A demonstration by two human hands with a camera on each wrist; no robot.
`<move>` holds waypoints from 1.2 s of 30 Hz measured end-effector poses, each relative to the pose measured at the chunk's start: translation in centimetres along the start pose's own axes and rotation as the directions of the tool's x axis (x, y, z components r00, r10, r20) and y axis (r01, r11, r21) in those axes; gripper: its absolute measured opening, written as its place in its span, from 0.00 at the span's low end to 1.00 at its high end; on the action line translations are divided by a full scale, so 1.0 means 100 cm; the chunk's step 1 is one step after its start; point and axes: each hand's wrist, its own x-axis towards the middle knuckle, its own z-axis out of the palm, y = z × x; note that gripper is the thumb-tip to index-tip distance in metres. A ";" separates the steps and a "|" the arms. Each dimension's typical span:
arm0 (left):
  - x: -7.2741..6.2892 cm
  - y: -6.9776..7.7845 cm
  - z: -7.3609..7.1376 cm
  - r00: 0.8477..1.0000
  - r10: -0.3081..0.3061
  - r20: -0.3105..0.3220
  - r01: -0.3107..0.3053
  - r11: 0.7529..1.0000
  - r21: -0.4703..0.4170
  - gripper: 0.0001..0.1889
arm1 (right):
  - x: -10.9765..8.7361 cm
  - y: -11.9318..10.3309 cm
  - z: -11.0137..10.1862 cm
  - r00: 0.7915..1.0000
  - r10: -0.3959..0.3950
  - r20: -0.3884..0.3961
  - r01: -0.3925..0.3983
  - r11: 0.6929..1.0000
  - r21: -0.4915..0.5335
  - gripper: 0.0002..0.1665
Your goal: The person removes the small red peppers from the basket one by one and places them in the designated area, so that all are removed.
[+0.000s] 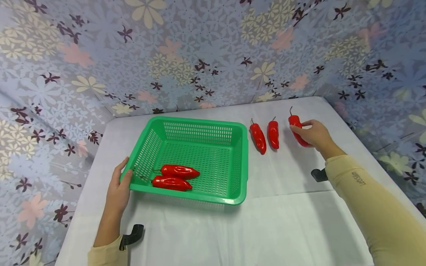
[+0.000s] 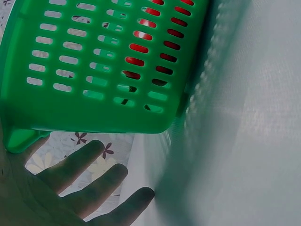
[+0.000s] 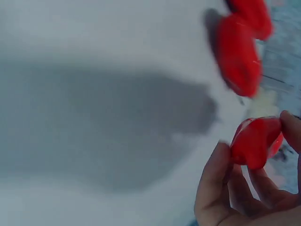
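My right hand (image 1: 314,136) pinches a red chili pepper (image 1: 294,120) between thumb and fingers at the right of the table, its stem pointing away. In the right wrist view the same pepper (image 3: 256,143) sits between my fingertips. Two more red peppers (image 1: 257,138) (image 1: 273,135) lie to its left, beside a green plastic basket (image 1: 186,200). My left hand (image 1: 118,190) holds the basket's near left corner, thumb over the rim; the other fingers (image 2: 94,195) spread below it in the left wrist view. Two peppers (image 1: 179,171) (image 1: 170,183) lie side by side inside, near the front wall.
A white cloth (image 1: 199,236) covers the table, with a crease running across its right part. Flower-patterned fabric (image 1: 213,55) rises behind and around the table. A black wrist mount (image 1: 133,235) sticks out from my left sleeve, another (image 1: 319,175) from my right.
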 end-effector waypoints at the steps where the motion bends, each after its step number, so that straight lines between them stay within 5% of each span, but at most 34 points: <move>1: 0.000 -0.001 0.000 1.000 0.000 -0.001 0.000 1.000 -0.003 0.29 | 0.003 0.002 0.006 1.000 -0.007 0.001 0.007 0.999 -0.045 0.51; 9: 0.003 -0.002 0.002 0.999 0.032 -0.011 -0.032 0.999 -0.019 0.29 | 0.015 0.015 0.037 1.000 0.022 0.004 -0.021 0.991 -0.130 0.53; 15: 0.000 -0.002 0.002 1.000 0.014 -0.011 -0.014 1.000 -0.025 0.29 | 0.003 0.010 0.031 0.999 0.021 -0.047 -0.025 0.994 -0.106 0.63; 22: 0.002 -0.001 0.003 0.999 0.027 -0.038 -0.028 0.999 -0.032 0.28 | -0.004 -0.002 0.009 0.973 -0.113 -0.201 0.113 0.994 -0.010 0.77; 29: 0.002 -0.001 0.004 0.999 0.023 -0.035 -0.025 0.999 -0.047 0.28 | -0.011 -0.017 0.008 0.978 -0.148 -0.147 0.150 0.989 0.004 0.76; 36: 0.002 -0.001 0.004 0.999 0.016 -0.040 -0.018 0.999 -0.044 0.28 | -0.023 -0.052 0.022 0.959 -0.266 -0.096 0.262 0.964 -0.051 0.71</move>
